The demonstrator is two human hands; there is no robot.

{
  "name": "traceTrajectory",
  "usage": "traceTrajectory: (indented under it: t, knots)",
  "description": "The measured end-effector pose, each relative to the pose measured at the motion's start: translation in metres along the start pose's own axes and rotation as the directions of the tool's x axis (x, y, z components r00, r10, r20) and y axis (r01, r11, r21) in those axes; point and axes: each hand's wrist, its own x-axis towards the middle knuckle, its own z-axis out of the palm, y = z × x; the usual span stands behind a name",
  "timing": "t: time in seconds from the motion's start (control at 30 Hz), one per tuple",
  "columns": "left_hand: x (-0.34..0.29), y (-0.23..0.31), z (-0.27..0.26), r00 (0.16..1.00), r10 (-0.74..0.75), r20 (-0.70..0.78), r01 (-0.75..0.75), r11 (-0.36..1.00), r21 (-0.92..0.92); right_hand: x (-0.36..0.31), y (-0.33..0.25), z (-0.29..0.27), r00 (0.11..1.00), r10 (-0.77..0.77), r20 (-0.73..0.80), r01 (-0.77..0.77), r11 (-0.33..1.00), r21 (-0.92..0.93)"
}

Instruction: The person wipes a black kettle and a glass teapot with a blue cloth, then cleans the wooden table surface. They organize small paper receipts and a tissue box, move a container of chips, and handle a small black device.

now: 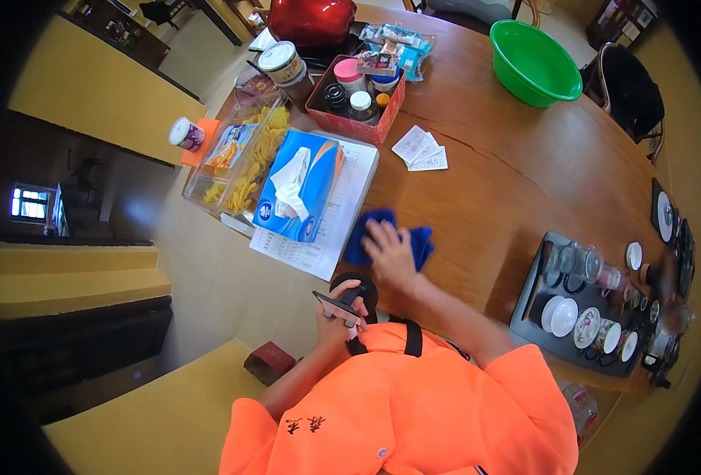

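Near the table's front edge, my right hand [392, 255] presses down on a crumpled blue cloth [422, 245], its fingers bent over the fabric and slightly blurred. Close to my body, my left hand [342, 307] is curled against a black rounded object [364, 291] whose kind I cannot make out. A flat dark plate [335, 304] lies across this hand and partly covers its fingers. Just beyond the cloth, to the left, a blue tissue box [293, 184] rests on printed sheets [319, 255]. Three small white paper slips [420, 149] lie farther up the table.
A clear tray of yellow snacks [255, 154] sits at the table's left edge, beside a red box [357, 111] of jars. The green basin [535, 63] stands far right. Nearer right is a dark tray [536, 326] with glass pitchers and cups.
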Motion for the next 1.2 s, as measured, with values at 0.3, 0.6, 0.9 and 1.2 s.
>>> traceTrajectory:
  t: [0.3, 0.6, 0.9, 1.2]
  knots:
    - [0.005, 0.002, 0.007, 1.0, -0.002, 0.018, 0.003, 1.0, -0.013, -0.055, 0.024, -0.057, 1.0, 0.004, 0.013, -0.005, 0.994, 0.105]
    - [0.107, -0.05, 0.039, 0.999, -0.015, 0.046, 0.014, 1.0, 0.008, -0.083, 0.145, -0.089, 0.777, 0.549, -0.308, -0.624, 0.737, -0.259]
    - [0.187, -0.06, 0.092, 0.984, 0.034, -0.176, -0.059, 0.989, -0.138, -0.125, 0.081, -0.085, 0.765, 0.575, -0.292, -0.642, 0.719, -0.265]
    - [0.216, -0.06, 0.126, 0.902, 0.003, -0.432, -0.124, 0.96, -0.251, -0.123, 0.081, -0.084, 0.753, 0.596, -0.28, -0.656, 0.714, -0.244]
